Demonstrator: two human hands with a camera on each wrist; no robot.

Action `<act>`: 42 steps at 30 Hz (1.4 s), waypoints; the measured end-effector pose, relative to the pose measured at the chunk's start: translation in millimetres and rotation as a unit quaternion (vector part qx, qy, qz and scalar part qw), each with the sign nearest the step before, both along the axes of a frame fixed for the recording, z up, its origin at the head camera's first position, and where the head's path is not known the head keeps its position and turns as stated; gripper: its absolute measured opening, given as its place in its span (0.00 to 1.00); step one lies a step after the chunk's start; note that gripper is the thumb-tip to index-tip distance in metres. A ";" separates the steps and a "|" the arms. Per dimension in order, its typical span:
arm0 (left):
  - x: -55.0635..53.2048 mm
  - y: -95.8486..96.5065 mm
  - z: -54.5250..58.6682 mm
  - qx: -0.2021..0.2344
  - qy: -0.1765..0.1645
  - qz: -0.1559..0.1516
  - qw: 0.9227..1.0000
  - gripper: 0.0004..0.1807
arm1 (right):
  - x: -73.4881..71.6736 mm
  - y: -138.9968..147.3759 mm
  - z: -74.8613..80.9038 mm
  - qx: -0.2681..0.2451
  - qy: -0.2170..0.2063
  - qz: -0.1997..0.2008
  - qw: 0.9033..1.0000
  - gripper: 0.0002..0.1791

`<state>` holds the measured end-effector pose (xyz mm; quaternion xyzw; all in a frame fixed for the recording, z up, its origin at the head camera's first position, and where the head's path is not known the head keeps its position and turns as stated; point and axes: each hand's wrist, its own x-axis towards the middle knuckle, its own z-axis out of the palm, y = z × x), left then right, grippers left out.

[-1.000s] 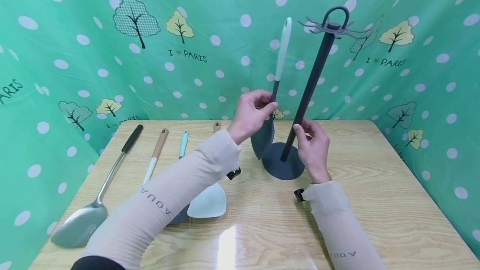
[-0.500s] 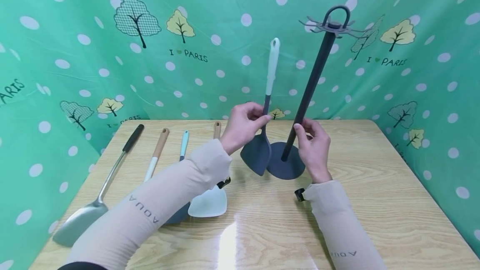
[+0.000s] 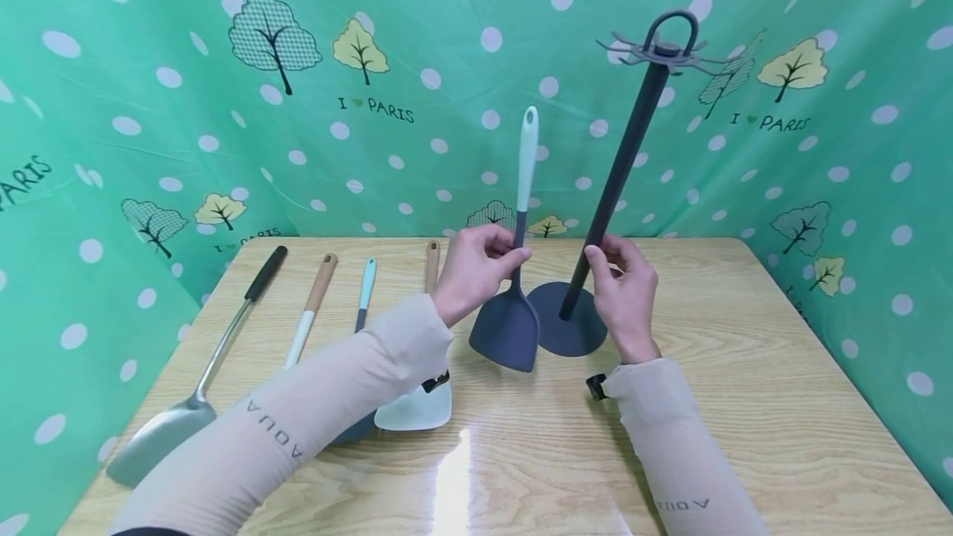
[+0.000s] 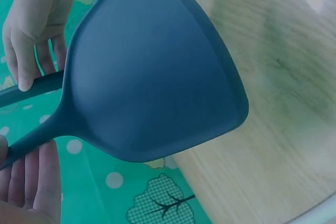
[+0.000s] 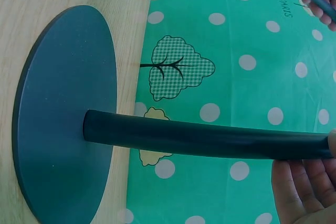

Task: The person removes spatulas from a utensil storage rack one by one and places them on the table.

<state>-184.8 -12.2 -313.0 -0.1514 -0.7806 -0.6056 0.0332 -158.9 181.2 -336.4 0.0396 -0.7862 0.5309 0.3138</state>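
Observation:
In the head view, my left hand (image 3: 472, 275) pinches the dark neck of a spatula (image 3: 506, 329) between thumb and fingers. The spatula stands nearly upright, mint handle up, its broad dark blade above the table and facing the camera. That blade (image 4: 152, 72) fills much of the left wrist view. My right hand (image 3: 625, 296) grips the lower pole of a dark utensil stand (image 3: 624, 147), thumb on the near side. Hooks and a loop (image 3: 670, 31) top the stand; its round base (image 5: 63, 114) rests on the table. Spatula and pole are apart.
Left on the wooden table (image 3: 744, 404) lie a steel wok spatula (image 3: 167, 433), a wooden-and-white handle (image 3: 318, 288), a light-blue-handled utensil (image 3: 367, 284) and a white spatula (image 3: 417, 413). My left sleeve partly covers them. Patterned green cloth (image 3: 447, 139) hangs behind.
My left hand has come down and leftward with the spatula, away from the pole. The blade has turned from nearly edge-on to face the camera. My right hand and the stand stay in place.

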 end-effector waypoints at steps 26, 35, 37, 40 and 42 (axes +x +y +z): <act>19.8 0.7 -17.0 -0.031 -0.047 -0.005 0.998 0.04 | -0.9 -0.3 -0.4 -0.001 0.013 0.004 1.000 0.11; 25.0 0.5 -25.5 -0.035 -0.064 -0.013 0.997 0.05 | -0.5 -0.4 0.1 -0.001 0.013 0.004 1.000 0.11; 26.1 0.2 -26.7 -0.044 -0.070 -0.010 0.997 0.05 | -0.3 -0.6 0.3 0.000 0.011 0.003 1.000 0.11; 27.6 -0.1 -28.7 -0.056 -0.077 -0.007 0.995 0.06 | 0.2 -0.7 0.5 0.001 0.009 0.002 1.000 0.11; 28.3 -0.1 -30.1 -0.061 -0.083 -0.007 0.995 0.06 | 0.4 -0.7 0.6 0.001 0.009 0.002 1.000 0.11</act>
